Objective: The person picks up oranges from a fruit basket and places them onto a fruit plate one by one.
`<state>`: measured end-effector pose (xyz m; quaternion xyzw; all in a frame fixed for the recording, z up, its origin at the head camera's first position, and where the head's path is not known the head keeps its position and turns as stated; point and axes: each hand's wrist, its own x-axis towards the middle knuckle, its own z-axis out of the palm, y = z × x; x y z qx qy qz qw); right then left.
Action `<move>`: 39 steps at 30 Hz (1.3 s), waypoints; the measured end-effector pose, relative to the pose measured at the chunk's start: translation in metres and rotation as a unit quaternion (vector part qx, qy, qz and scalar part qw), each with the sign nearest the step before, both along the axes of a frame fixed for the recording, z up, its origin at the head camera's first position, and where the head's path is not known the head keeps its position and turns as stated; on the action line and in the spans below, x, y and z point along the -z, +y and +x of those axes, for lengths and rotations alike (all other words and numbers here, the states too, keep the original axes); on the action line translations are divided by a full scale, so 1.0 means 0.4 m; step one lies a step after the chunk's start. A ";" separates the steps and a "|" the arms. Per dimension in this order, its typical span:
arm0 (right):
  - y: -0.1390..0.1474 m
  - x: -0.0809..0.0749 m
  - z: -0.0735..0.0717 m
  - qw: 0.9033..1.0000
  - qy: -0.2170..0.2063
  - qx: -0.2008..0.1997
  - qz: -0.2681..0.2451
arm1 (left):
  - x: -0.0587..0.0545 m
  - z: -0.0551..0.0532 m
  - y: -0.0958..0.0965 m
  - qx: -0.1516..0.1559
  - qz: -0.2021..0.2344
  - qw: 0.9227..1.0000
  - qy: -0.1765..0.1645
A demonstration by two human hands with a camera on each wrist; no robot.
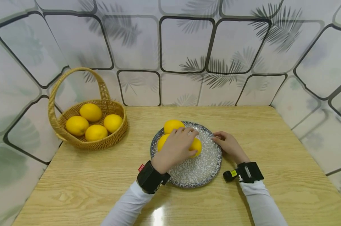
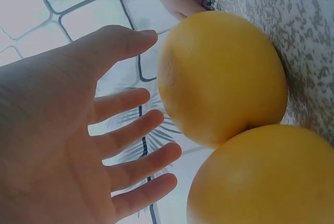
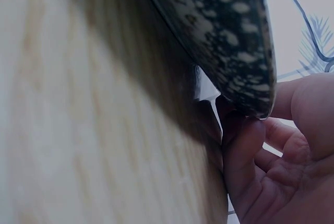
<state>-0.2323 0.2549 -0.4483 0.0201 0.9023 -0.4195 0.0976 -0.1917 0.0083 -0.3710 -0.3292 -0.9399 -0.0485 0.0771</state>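
Three yellow lemons show on a round speckled grey plate (image 1: 198,175): a back lemon (image 1: 172,125), a left lemon (image 1: 162,141) and a right lemon (image 1: 197,147). My left hand (image 1: 176,147) is over them with its fingers spread, covering part of two. In the left wrist view, the fingers (image 2: 135,130) stand slightly apart from the nearest lemon (image 2: 224,78), and nothing lies in the palm. My right hand (image 1: 229,146) grips the plate's right rim between thumb and fingers. From the right wrist, the rim (image 3: 250,78) shows between the fingertips, low over the wood.
A wicker basket (image 1: 113,138) with a tall arched handle stands at the back left, holding several lemons (image 1: 96,133). The wooden table (image 1: 88,182) ends at a patterned wall (image 1: 139,88) behind. Both wrists wear black straps, the right one with a small camera (image 1: 229,175).
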 end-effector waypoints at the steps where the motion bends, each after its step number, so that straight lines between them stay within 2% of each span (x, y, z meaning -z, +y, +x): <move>1: -0.001 0.000 0.000 1.000 -0.002 0.001 0.000 | 0.000 -0.001 -0.001 -0.002 -0.001 1.000 0.000; 11: 0.000 0.002 0.001 1.000 -0.003 0.000 0.003 | -0.029 -0.007 -0.024 -0.022 0.003 1.000 -0.013; 19: 0.000 0.005 -0.001 1.000 -0.002 -0.001 0.005 | -0.035 -0.021 -0.052 -0.044 0.016 0.999 -0.002; 27: -0.003 0.001 0.001 1.000 -0.001 -0.002 0.007 | -0.051 -0.035 -0.086 -0.066 0.053 0.996 -0.005; 39: -0.003 0.004 -0.001 1.000 0.000 0.002 0.010 | -0.062 -0.049 -0.128 -0.089 0.079 0.993 0.003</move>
